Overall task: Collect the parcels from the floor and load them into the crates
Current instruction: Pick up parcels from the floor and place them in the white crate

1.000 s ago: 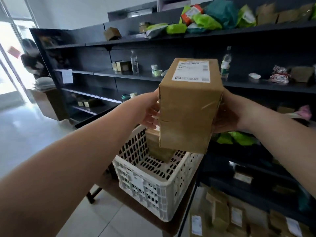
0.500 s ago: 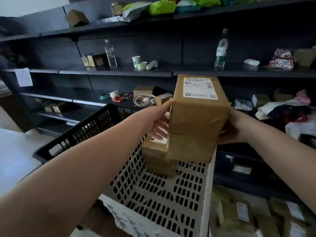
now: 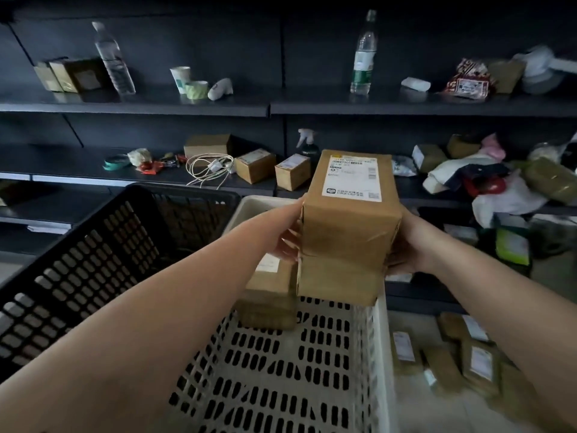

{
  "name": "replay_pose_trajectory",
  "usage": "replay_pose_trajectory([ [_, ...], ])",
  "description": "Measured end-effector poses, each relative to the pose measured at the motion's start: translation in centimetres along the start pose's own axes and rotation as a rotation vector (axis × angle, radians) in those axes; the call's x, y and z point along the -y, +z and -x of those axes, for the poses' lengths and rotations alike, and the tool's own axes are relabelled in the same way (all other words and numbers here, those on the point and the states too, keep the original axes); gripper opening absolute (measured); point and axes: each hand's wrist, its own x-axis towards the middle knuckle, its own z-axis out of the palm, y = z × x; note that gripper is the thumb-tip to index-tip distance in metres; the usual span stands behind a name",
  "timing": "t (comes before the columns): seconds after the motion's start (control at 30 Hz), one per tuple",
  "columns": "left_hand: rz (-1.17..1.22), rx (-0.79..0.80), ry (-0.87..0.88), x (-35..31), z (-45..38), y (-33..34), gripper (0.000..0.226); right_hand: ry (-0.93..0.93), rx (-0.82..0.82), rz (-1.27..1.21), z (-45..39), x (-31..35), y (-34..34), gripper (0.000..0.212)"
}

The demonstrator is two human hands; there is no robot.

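Observation:
A tall brown cardboard parcel with a white label on top is gripped between my left hand and my right hand, one on each side. It hangs over the far end of the white perforated crate. Another brown parcel lies inside that crate, just left of the held one. A black perforated crate stands to the left of the white one. Several more parcels lie on the floor at the right.
Dark shelving fills the background, holding water bottles, cups, small boxes, a coiled white cable and a heap of bags at the right.
My view has dropped and moved closer to the crates. The held parcel has come lower, toward the white crate's far end. The black crate now fills the left.

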Motion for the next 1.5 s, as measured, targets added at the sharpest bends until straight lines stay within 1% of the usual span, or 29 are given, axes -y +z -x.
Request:
replay_pose_trajectory([
  [0.1, 0.006, 0.039, -0.028, 0.6, -1.0, 0.0, 0.062, 0.043, -0.006, -0.024, -0.6, -0.6, 0.4, 0.080],
  [0.17, 0.041, 0.072, -0.024, 0.7, -1.8, 0.1, 0.065, 0.031, -0.025, -0.037, -0.8, -0.5, 0.5, 0.075],
  [0.2, 0.068, 0.050, -0.001, 0.5, -2.1, 0.1, 0.067, 0.009, -0.047, -0.067, -0.9, -0.3, 0.6, 0.069],
  [0.23, 0.096, -0.015, 0.029, 0.2, -2.3, -0.1, 0.067, -0.003, -0.079, -0.098, -1.0, 0.0, 0.6, 0.064],
  [0.3, 0.125, -0.167, 0.088, -0.5, -2.6, -0.7, 0.063, -0.007, -0.159, -0.101, -0.8, 0.4, 0.8, 0.062],
  [0.33, 0.128, -0.170, 0.104, -0.9, -2.6, -1.1, 0.062, -0.020, -0.182, -0.078, -0.8, 0.4, 0.9, 0.057],
  [0.4, 0.082, -0.070, 0.121, -0.9, -2.2, -1.6, 0.059, -0.041, -0.174, -0.044, -0.5, -0.1, 1.3, 0.044],
  [0.47, -0.104, -0.025, 0.137, -0.1, -1.4, -1.5, 0.055, -0.037, -0.148, -0.005, -0.2, -1.2, 2.0, 0.044],
  [0.53, -0.232, -0.046, 0.204, 1.0, -0.8, -0.9, 0.051, -0.045, -0.171, 0.039, 0.5, -2.0, 2.8, 0.042],
  [0.67, -0.275, -0.065, 0.400, 2.6, 0.2, 0.0, 0.035, -0.103, -0.261, 0.065, 2.3, -3.4, 4.1, 0.031],
  [0.73, -0.272, -0.070, 0.495, 3.1, 0.5, 0.9, 0.029, -0.175, -0.294, 0.059, 3.7, -4.0, 4.3, 0.019],
  [0.8, -0.317, -0.069, 0.580, 3.3, 1.0, 2.2, 0.022, -0.259, -0.341, 0.149, 5.3, -4.8, 3.8, 0.011],
  [0.83, -0.355, -0.052, 0.612, 3.5, 1.5, 3.0, 0.019, -0.269, -0.363, 0.196, 6.2, -5.3, 3.4, 0.008],
  [0.9, -0.412, 0.008, 0.653, 3.8, 2.5, 4.8, 0.017, -0.169, -0.372, 0.213, 7.9, -6.2, 2.0, 0.009],
  [0.97, -0.415, 0.080, 0.658, 3.7, 3.7, 6.8, 0.014, -0.037, -0.323, 0.214, 9.3, -7.5, -0.1, 0.012],
  [1.0, -0.410, 0.113, 0.660, 3.5, 4.4, 7.9, 0.011, -0.016, -0.310, 0.254, 10.0, -8.2, -1.3, 0.014],
  [1.07, -0.443, 0.146, 0.701, 2.9, 5.5, 10.3, 0.008, -0.042, -0.339, 0.350, 11.0, -9.8, -4.0, 0.020],
  [1.13, -0.529, 0.160, 0.761, 2.3, 6.4, 13.4, 0.009, -0.075, -0.377, 0.471, 11.8, -11.6, -7.0, 0.030],
  [1.2, -0.650, 0.159, 0.814, 1.6, 7.4, 17.1, 0.018, -0.090, -0.356, 0.622, 12.5, -13.5, -10.2, 0.034],
  [1.27, -0.813, 0.153, 0.838, 1.0, 8.2, 20.9, 0.023, -0.107, -0.333, 0.766, 13.1, -15.6, -13.7, 0.033],
  [1.3, -0.881, 0.148, 0.836, 0.9, 8.4, 22.8, 0.025, -0.114, -0.331, 0.832, 13.4, -16.6, -15.6, 0.030],
  [1.37, -0.944, 0.139, 0.785, 1.3, 8.6, 26.2, 0.025, -0.120, -0.310, 0.956, 14.0, -18.5, -19.3, 0.027],
  [1.5, -0.971, 0.128, 0.666, 3.4, 8.5, 31.8, 0.027, -0.109, -0.233, 1.074, 14.6, -22.2, -25.6, 0.033],
])
